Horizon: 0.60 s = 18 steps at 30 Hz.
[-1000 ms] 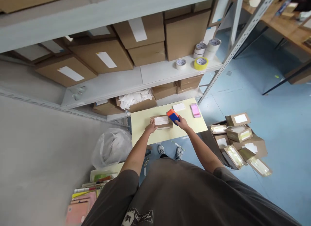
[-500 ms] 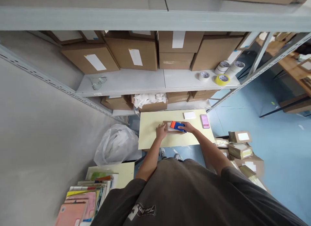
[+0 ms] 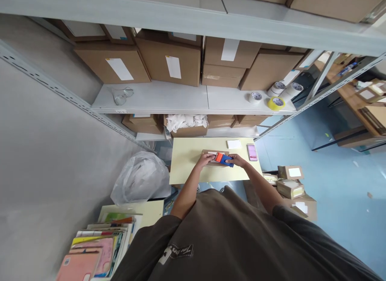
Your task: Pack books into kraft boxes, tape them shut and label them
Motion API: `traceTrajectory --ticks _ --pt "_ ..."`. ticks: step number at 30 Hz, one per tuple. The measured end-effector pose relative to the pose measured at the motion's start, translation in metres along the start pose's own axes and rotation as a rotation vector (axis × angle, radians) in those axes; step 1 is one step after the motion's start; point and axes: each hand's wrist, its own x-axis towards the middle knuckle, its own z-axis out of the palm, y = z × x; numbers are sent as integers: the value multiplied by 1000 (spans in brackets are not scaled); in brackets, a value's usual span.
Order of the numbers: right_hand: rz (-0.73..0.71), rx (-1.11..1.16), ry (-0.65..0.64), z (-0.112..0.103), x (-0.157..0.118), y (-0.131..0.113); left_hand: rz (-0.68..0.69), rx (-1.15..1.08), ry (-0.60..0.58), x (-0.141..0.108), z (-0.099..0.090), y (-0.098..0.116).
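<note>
A small brown box point(image 3: 206, 152) with a white label lies on the pale yellow table point(image 3: 183, 160). My right hand point(image 3: 237, 160) is closed round a blue and orange tape dispenser point(image 3: 224, 158), which sits over the right part of the box. At the dispenser's orange end is my left hand point(image 3: 205, 159), its fingers pinched together over the label; what they hold, if anything, is too small to tell. Behind the box is a white stack of paper point(image 3: 234, 144), and a pink-screened phone point(image 3: 252, 152) rests near the table's right end.
Shelves point(image 3: 181, 100) with cartons, tape rolls point(image 3: 276, 103) and glasses point(image 3: 120, 96) rise beyond the table. Left are a plastic bag point(image 3: 140, 178) and a stack of folders point(image 3: 90, 248). Taped boxes point(image 3: 291, 188) are piled on the floor at right.
My left hand has shifted from the box's left end towards the dispenser, and its fingers have closed. The dispenser has moved slightly right with my right hand. The camera view has tilted.
</note>
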Motion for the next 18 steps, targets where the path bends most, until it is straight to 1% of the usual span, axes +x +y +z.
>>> traceTrajectory --ticks 5,9,12,15,18 --pt "-6 48 -72 -10 -7 9 15 -3 108 1 23 -4" --pt "-55 75 -80 -13 -12 15 22 15 188 3 37 1" --pt "-72 93 -87 -12 -11 18 15 27 245 5 44 7" --pt "-72 67 -68 -11 -5 20 62 65 311 6 49 11" --pt "-77 4 -40 -16 2 17 102 156 426 4 48 14"
